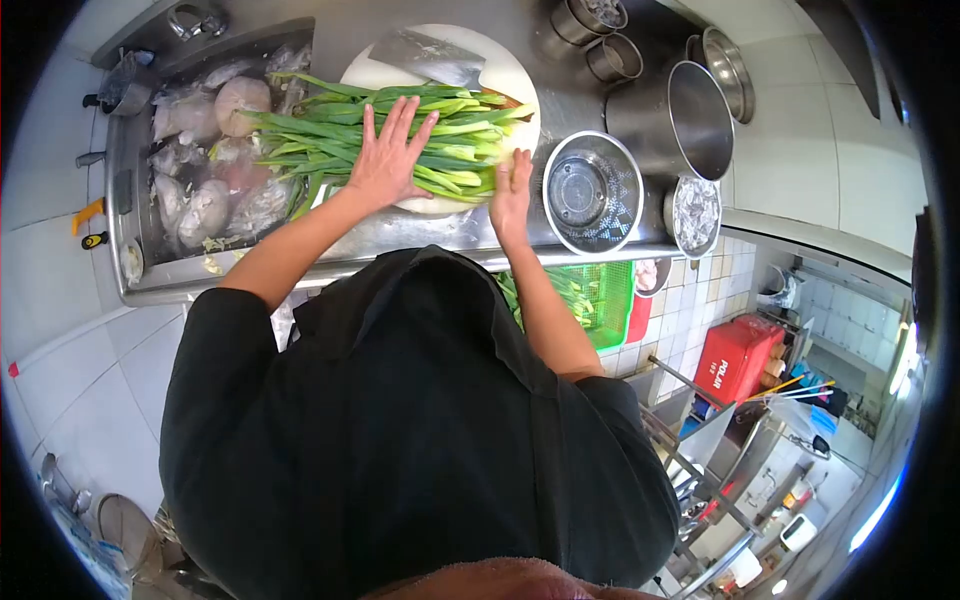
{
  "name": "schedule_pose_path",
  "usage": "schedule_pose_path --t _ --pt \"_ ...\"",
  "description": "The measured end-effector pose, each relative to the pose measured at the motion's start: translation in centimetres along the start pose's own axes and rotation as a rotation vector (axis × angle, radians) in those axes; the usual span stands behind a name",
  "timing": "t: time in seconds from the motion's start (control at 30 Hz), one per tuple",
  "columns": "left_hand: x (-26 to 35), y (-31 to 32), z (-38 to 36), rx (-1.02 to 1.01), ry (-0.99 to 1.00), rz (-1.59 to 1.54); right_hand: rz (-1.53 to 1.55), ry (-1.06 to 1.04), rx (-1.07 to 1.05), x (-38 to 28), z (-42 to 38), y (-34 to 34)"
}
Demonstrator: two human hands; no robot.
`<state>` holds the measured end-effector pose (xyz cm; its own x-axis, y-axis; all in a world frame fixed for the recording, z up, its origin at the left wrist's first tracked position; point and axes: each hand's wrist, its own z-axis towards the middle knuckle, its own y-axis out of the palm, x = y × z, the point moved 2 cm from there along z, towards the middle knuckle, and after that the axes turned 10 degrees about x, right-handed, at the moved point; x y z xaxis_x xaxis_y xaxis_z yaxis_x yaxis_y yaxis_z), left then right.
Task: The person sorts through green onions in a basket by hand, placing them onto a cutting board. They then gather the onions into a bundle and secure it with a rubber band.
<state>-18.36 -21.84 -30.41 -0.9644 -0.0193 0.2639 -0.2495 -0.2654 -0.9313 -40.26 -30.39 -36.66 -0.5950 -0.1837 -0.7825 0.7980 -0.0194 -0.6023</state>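
A large bunch of green onions lies across a round white cutting board, its leafy ends reaching over the sink on the left. My left hand rests flat on top of the bunch with its fingers spread. At the pale root ends, my right hand stands with fingers stretched out, against or close beside the stalks. Beyond the bunch, a cleaver lies on the board, its brown handle partly covered by the onions.
The sink at left holds water and several bagged pale items. Right of the board stand a perforated metal colander, a deep pot and a bowl. Below the counter's edge, a green basket contains more green onions.
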Motion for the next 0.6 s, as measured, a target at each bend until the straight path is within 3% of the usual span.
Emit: schedule_pose_path --t 0.13,0.27,0.4,0.43,0.53,0.6 --pt "0.1 -0.6 0.3 -0.008 0.006 -0.008 0.011 0.055 -0.04 -2.1 3.0 -2.6" --pt "1.0 -1.2 -0.2 -0.053 -0.019 0.035 -0.034 -0.16 -0.05 -5.7 6.1 -2.6" --pt "0.8 -0.9 -0.5 -0.032 -0.005 0.007 0.034 0.025 -0.081 -5.3 7.4 -1.5" --pt "0.5 -0.6 -0.6 -0.022 0.003 -0.008 0.067 0.04 0.033 -3.3 7.9 -1.2" --pt "0.1 -0.2 -1.0 0.002 0.013 -0.054 0.483 0.386 0.031 -2.1 7.3 -3.4" --pt "0.0 -0.3 -0.8 0.007 0.026 -0.063 0.215 0.487 -0.12 0.9 6.9 -5.9"
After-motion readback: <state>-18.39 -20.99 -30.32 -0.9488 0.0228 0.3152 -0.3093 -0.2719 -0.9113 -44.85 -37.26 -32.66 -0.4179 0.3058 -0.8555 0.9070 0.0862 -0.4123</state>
